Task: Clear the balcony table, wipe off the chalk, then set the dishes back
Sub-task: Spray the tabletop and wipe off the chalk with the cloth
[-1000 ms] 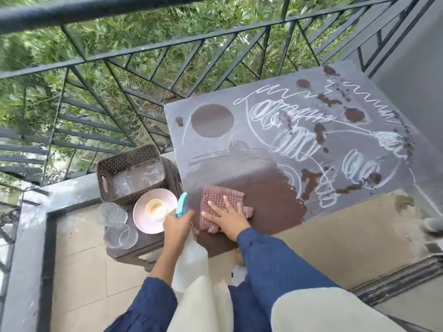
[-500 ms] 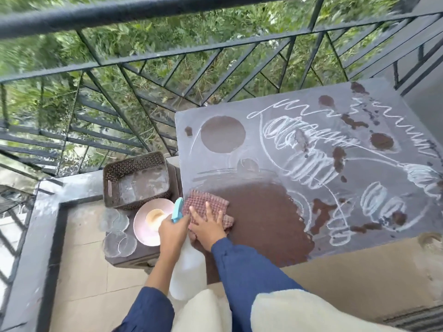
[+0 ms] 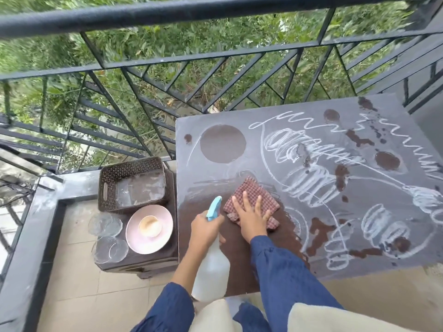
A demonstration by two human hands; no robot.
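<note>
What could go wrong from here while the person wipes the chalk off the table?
The right hand presses the cloth flat on a wet patch, so chalk may smear rather than lift. The left hand grips the spray bottle near the table edge, close to the pink plate and cup; a swing might knock them. The glass dishes sit at the corner of the stand and could slip off.

Cloth (image 3: pixel 249 188) and right hand (image 3: pixel 250 218) farther in from table (image 3: pixel 191 178) edge.

A black metal railing (image 3: pixel 167 11) fronts green foliage (image 3: pixel 167 41) above beige floor tiles (image 3: pixel 76 271).
</note>
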